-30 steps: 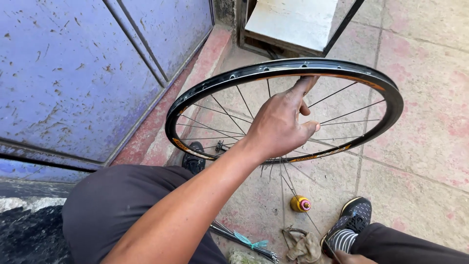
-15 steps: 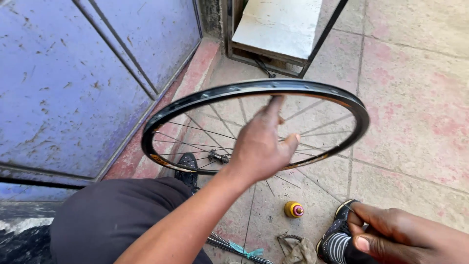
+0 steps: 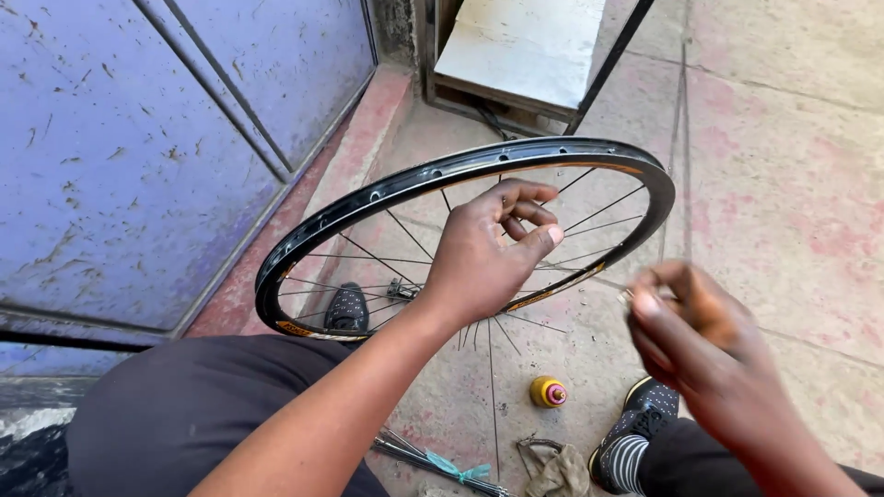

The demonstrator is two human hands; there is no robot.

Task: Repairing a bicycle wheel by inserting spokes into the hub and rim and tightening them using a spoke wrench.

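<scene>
Left hand (image 3: pixel 488 253) raised inside the wheel rim (image 3: pixel 387 189), forearm angled up from lower left, fingers curled, thumb near fingertips. Right hand (image 3: pixel 700 336) blurred, just right of rim, fingers pinched together; anything held too small to tell.

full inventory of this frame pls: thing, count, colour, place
bicycle wheel rim: 1, black with orange-gold trim, held up at centre over the floor
spokes: many, thin silver, inside the rim; some hang loose below it
hub: 1, metal, low inside the rim
small bottle: 1, yellow with pink cap, on the floor, lower centre
spoke bundle: 1, silver with teal tie, floor at bottom
rag: 1, khaki, floor at bottom
metal door: 1, blue, left
white slab: 1, top centre
tiled floor: reddish, right
shoes: 2, black, dotted
left hand: at the spokes inside the rim
right hand: blurred, right of the rim, fingertips pinched; what they hold is unclear
</scene>
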